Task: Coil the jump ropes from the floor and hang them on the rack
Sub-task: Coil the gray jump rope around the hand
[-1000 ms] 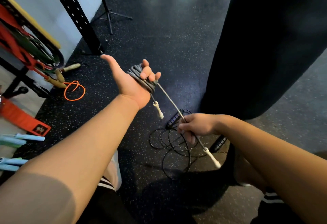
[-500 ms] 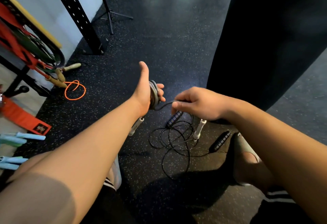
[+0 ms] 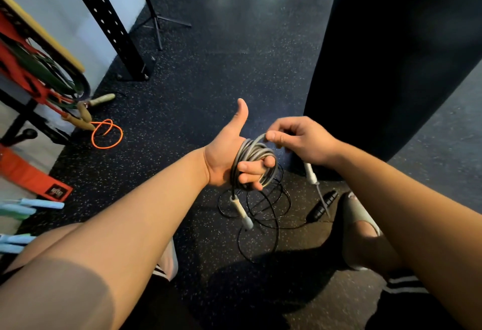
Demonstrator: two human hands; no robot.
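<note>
A grey jump rope (image 3: 249, 152) is wound in several loops around my left hand (image 3: 229, 152), whose fingers curl over the coil while the thumb points up. One white handle (image 3: 241, 212) dangles below that hand. My right hand (image 3: 300, 139) pinches the rope's free end just right of the coil, and the second white handle (image 3: 311, 173) hangs under it. A thin black jump rope (image 3: 260, 215) lies tangled on the floor below both hands, one black handle (image 3: 322, 205) to its right. An orange rope (image 3: 107, 134) with wooden handles lies by the rack (image 3: 23, 121) at the left.
A black punching bag (image 3: 391, 55) fills the upper right. A perforated black post (image 3: 109, 24) and a tripod stand (image 3: 156, 19) rise at the upper left. Red and green bands hang on the rack; light blue handles (image 3: 28, 205) lie at the left edge. My foot in a slide sandal (image 3: 360, 225) rests at the right.
My left hand has turned thumb-up and dropped slightly with the coil. My right hand rose and came in beside the coil, laying another loop on. Both white handles swung.
</note>
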